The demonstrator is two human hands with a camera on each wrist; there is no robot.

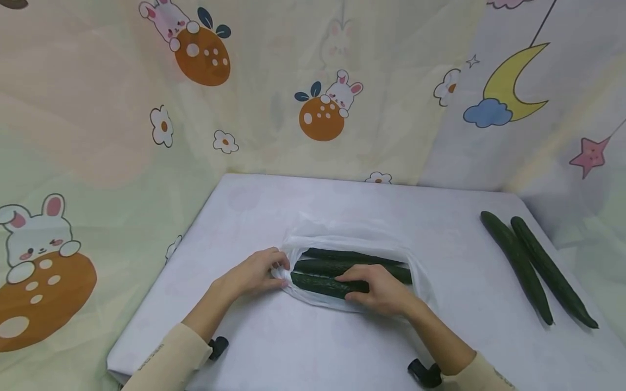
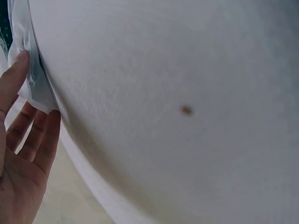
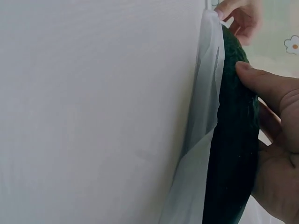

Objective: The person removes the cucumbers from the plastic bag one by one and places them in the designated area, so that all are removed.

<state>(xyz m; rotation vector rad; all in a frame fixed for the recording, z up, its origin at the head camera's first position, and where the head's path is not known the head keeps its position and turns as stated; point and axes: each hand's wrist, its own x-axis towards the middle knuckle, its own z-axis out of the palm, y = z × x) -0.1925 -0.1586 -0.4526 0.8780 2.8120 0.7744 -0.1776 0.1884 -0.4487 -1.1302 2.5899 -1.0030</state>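
Head view: at the centre of the frame, a person's left hand [image 1: 264, 271] pinches the left end of a thin white bag [image 1: 337, 241] on the table [image 1: 293, 353], while the right hand [image 1: 383, 290] grips the nearest cucumber [image 1: 315, 283] between thumb and fingers; it, a middle cucumber [image 1: 325, 267] and a far cucumber [image 1: 352, 256] lie side by side in the bag's opening; an inner cucumber [image 1: 518, 266] and an outer cucumber [image 1: 552, 271] lie outside, at right; the work looks partway, three bagged and two not, though whether the bag is being filled or emptied cannot be told; the right hand hides the held one's right end.

Left wrist view: the left hand, cut off at left, holds the bag between thumb and fingers; only a sliver of dark green [image 2: 4, 30] shows at upper left; a blurred brown spot [image 2: 186, 110] near the centre cannot be identified.

Right wrist view: the right hand clasps the nearest cucumber at right; its lower end leaves the frame, and the fingers are largely hidden.
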